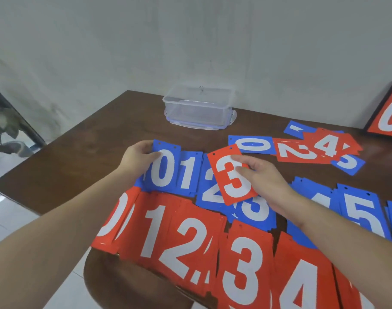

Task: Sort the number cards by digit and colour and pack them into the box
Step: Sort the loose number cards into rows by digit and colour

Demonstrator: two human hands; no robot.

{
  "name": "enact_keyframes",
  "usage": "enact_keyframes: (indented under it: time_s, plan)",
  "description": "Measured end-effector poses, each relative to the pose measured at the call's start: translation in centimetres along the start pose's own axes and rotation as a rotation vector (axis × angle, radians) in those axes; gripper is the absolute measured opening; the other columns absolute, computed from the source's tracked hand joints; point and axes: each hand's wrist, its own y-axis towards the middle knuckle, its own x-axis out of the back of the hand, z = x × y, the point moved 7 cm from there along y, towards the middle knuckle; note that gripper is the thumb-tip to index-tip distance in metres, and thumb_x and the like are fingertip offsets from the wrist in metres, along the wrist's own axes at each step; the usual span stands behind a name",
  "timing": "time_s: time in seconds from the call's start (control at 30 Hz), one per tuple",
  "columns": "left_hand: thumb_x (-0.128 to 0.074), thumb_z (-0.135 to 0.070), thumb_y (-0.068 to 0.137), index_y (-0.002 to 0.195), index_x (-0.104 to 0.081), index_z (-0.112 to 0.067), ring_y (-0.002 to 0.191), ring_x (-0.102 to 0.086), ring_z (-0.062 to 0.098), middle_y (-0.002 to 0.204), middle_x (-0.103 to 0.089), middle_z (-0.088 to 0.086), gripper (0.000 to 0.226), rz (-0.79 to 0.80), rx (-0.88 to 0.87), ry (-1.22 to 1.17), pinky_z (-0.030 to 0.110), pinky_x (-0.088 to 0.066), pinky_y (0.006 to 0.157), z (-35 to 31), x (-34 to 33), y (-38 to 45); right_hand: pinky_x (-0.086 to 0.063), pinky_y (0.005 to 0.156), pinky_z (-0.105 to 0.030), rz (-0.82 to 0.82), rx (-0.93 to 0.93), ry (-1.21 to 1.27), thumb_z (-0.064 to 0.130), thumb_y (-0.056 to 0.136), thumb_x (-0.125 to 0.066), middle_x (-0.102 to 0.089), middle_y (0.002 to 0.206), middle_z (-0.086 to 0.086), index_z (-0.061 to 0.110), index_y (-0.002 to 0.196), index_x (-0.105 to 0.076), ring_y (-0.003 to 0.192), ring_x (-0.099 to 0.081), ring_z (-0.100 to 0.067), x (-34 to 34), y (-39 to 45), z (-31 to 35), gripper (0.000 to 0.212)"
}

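My right hand (259,177) pinches a red 3 card (229,181) and holds it above the blue 2 pile (209,192) and blue 3 pile (256,210). My left hand (139,158) grips the left edge of a blue 0 card (165,168) on the blue 0 pile. A blue 1 pile (189,172) lies beside it. Red piles run along the near edge: 0 (114,221), 1 (155,233), 2 (190,246), 3 (246,270), 4 (302,284). The clear plastic box (198,107) stands open at the table's back.
An unsorted heap of red and blue cards (313,148) lies at the back right. Blue 4 and blue 5 piles (360,210) sit to the right of my right arm. A framed red 0 board (389,114) leans against the wall. The table's left edge (63,134) drops to a tiled floor.
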Motion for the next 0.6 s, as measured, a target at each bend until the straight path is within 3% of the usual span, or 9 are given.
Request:
enact_keyframes:
  time_s: [0.1, 0.2, 0.27, 0.37, 0.47, 0.6]
  plan:
    - [-0.065, -0.016, 0.095, 0.122, -0.059, -0.032, 0.083, -0.060, 0.002, 0.100, -0.063, -0.012, 0.032, 0.011, -0.068, 0.242, 0.028, -0.047, 0.083, 0.0, -0.5, 0.9, -0.061, 0.068, -0.027, 0.002, -0.011, -0.008, 0.021, 0.102, -0.059, -0.069, 0.125, 0.005, 0.040, 0.120, -0.068, 0.086, -0.075, -0.010, 0.8, -0.1, -0.5, 0.028]
    - [-0.067, -0.027, 0.090, 0.138, -0.058, -0.023, 0.110, -0.059, 0.020, 0.123, -0.064, -0.005, 0.048, 0.000, -0.084, 0.533, 0.039, -0.050, 0.095, 0.6, -0.5, 1.5, -0.060, 0.062, -0.024, -0.018, -0.022, -0.034, 0.019, 0.101, -0.060, -0.067, 0.123, 0.008, 0.042, 0.121, -0.066, 0.082, -0.075, -0.007, 1.7, -0.4, -0.8, 0.031]
    - [-0.067, -0.028, 0.089, 0.139, -0.056, -0.026, 0.122, -0.052, 0.029, 0.135, -0.056, 0.002, 0.051, -0.051, -0.083, 0.617, 0.046, -0.048, 0.100, 0.5, -0.5, 1.5, -0.063, 0.069, -0.031, -0.041, -0.029, -0.055, 0.016, 0.099, -0.062, -0.064, 0.127, 0.007, 0.043, 0.125, -0.062, 0.090, -0.074, -0.012, 2.5, -0.4, -1.2, 0.038]
    - [-0.065, -0.026, 0.092, 0.132, -0.061, -0.028, 0.128, -0.043, 0.031, 0.141, -0.050, 0.004, 0.040, -0.068, -0.121, 0.618, 0.046, -0.043, 0.105, -0.3, -1.2, 1.0, -0.063, 0.080, -0.044, -0.051, -0.043, -0.016, 0.007, 0.097, -0.063, -0.062, 0.133, 0.003, 0.048, 0.127, -0.056, 0.104, -0.071, -0.020, 3.4, -0.9, -1.5, 0.051]
    - [-0.064, -0.024, 0.094, 0.114, -0.066, -0.033, 0.126, -0.045, 0.028, 0.137, -0.052, 0.000, 0.022, 0.000, -0.192, 0.530, 0.045, -0.042, 0.106, -1.5, -2.4, -0.1, -0.063, 0.080, -0.044, -0.068, -0.013, 0.003, 0.002, 0.095, -0.062, -0.060, 0.134, 0.001, 0.051, 0.136, -0.043, 0.106, -0.070, -0.020, 4.3, -2.0, -1.1, 0.067]
    - [-0.065, -0.020, 0.095, 0.099, -0.065, -0.033, 0.108, -0.053, 0.018, 0.122, -0.052, -0.009, 0.014, 0.114, -0.288, 0.388, 0.031, -0.045, 0.086, -3.0, -5.1, -2.6, -0.062, 0.066, -0.035, -0.113, -0.016, 0.071, 0.000, 0.095, -0.063, -0.060, 0.134, 0.002, 0.053, 0.147, -0.027, 0.096, -0.074, -0.020, 5.2, -3.9, -0.6, 0.083]
